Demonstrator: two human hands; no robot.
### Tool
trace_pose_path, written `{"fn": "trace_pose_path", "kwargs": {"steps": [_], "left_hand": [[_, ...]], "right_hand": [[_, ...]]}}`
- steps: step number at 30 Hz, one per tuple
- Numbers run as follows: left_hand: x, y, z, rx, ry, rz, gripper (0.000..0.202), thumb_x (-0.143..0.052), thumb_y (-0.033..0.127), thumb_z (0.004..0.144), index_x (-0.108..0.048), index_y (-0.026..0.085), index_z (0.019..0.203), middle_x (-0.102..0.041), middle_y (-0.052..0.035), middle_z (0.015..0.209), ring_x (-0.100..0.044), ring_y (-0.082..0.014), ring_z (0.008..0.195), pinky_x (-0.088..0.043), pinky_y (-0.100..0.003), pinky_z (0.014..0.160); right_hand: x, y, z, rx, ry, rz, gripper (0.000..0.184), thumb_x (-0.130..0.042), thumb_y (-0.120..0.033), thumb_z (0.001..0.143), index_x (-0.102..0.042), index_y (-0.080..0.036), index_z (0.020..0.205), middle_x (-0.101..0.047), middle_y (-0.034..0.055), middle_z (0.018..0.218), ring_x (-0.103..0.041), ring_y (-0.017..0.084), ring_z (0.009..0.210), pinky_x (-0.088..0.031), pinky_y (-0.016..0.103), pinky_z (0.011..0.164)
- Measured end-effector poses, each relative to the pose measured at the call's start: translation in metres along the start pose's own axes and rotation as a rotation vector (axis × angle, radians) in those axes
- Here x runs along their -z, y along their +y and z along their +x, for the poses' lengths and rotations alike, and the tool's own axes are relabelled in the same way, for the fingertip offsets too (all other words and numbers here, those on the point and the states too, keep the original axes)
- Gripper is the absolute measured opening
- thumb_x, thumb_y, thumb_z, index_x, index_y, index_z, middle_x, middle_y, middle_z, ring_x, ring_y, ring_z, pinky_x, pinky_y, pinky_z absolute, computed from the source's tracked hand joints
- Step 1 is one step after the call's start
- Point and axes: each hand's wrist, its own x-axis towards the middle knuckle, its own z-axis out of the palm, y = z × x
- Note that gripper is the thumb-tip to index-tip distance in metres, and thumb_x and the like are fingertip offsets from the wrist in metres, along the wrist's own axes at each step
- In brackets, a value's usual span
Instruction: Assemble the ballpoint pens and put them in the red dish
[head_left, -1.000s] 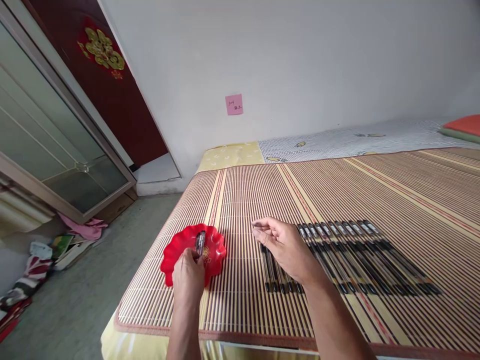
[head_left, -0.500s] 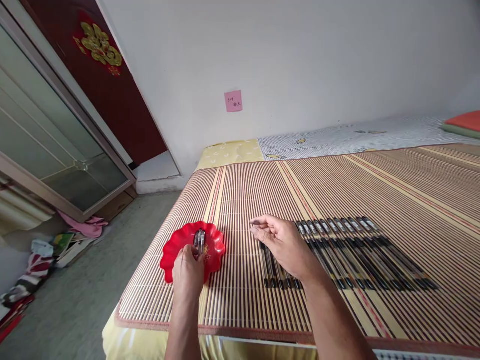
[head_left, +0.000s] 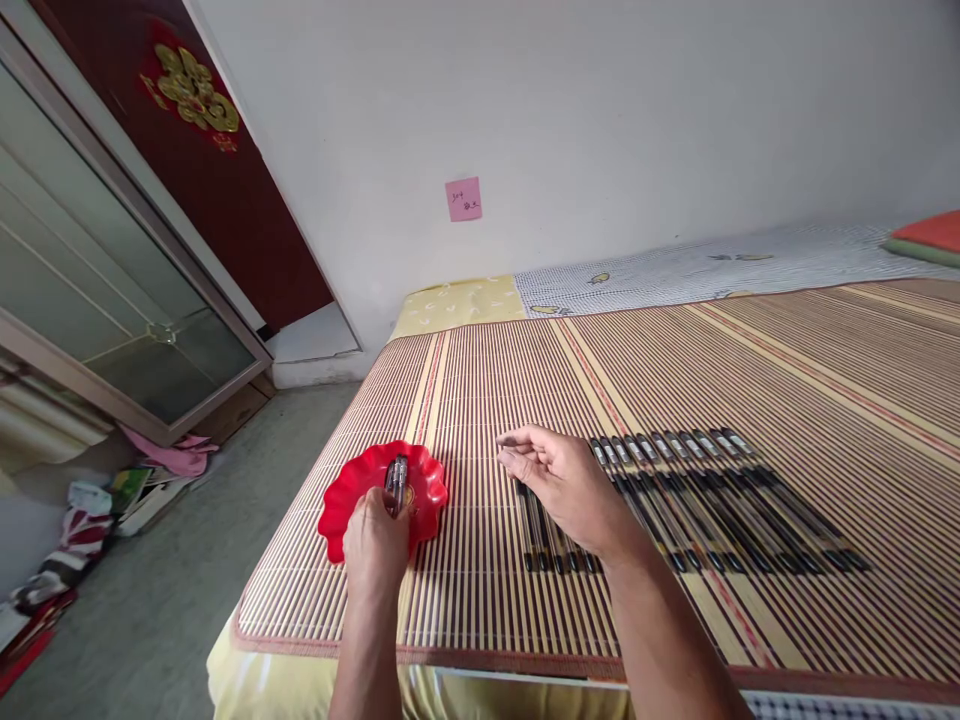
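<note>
Left hand (head_left: 379, 545) grip closed round dark pens (head_left: 395, 480), pens pointing far, over near edge of red plate (head_left: 345, 495) at near-left of bamboo mat (head_left: 750, 380). Right hand (head_left: 566, 490) right of plate, fingers half curled; cannot tell if grip holds anything. Pen row (head_left: 712, 500) on mat, under and right of it. Far: yellow sheet (head_left: 457, 305), pink note (head_left: 463, 198) on wall.

dish (head_left: 351, 490): glossy red, gold mark in its middle | held pens (head_left: 395, 479): dark, partly clear | row of pens (head_left: 720, 500): black and clear | mat (head_left: 750, 370): thin tan and dark-brown stripes, reddish bands | sheet (head_left: 457, 303): yellow, pale print | note (head_left: 463, 198): pink | door (head_left: 247, 230): dark red | ornament (head_left: 191, 88): gold | wall (head_left: 600, 120): white | cushion (head_left: 934, 230): red over green | floor (head_left: 187, 560): grey
</note>
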Motion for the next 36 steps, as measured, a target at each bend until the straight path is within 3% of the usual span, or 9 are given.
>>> {"fn": "trace_pose_path", "kwargs": {"steps": [3, 11, 20, 36], "left_hand": [[0.004, -0.004, 0.001, -0.012, 0.052, 0.024, 0.015, -0.055, 0.028, 0.095, -0.065, 0.018, 0.100, -0.072, -0.0140, 0.109, -0.071, -0.0289, 0.093, -0.046, -0.034, 0.069], [0.011, -0.006, 0.009, -0.052, -0.063, 0.099, 0.017, -0.056, 0.015, 0.091, -0.064, 0.015, 0.106, -0.075, -0.0153, 0.106, -0.071, -0.0319, 0.105, -0.047, -0.034, 0.077], [0.014, -0.002, 0.013, 0.028, -0.062, 0.090, 0.020, -0.052, 0.018, 0.093, -0.064, 0.017, 0.109, -0.077, -0.0134, 0.103, -0.072, -0.0324, 0.100, -0.047, -0.036, 0.074], [0.007, -0.005, 0.012, -0.048, -0.033, 0.000, 0.015, -0.056, 0.021, 0.092, -0.066, 0.018, 0.102, -0.078, -0.0116, 0.103, -0.072, -0.0300, 0.099, -0.049, -0.034, 0.076]], "right_hand": [[0.001, 0.000, 0.000, 0.007, 0.000, 0.009, 0.031, -0.064, -0.043, 0.096, -0.071, -0.020, 0.115, -0.073, 0.0084, 0.103, -0.070, 0.020, 0.095, -0.060, 0.037, 0.086], [0.006, -0.003, 0.000, 0.033, 0.023, 0.032, 0.032, -0.065, -0.043, 0.095, -0.071, -0.019, 0.114, -0.073, 0.0081, 0.101, -0.070, 0.020, 0.095, -0.059, 0.037, 0.087], [0.010, -0.003, -0.001, 0.044, 0.033, 0.049, 0.031, -0.065, -0.043, 0.095, -0.071, -0.018, 0.113, -0.073, 0.0080, 0.102, -0.070, 0.019, 0.094, -0.060, 0.035, 0.085], [0.006, -0.004, -0.001, 0.026, 0.009, 0.021, 0.031, -0.064, -0.043, 0.095, -0.072, -0.020, 0.114, -0.073, 0.0077, 0.101, -0.070, 0.020, 0.095, -0.060, 0.038, 0.085]]}}
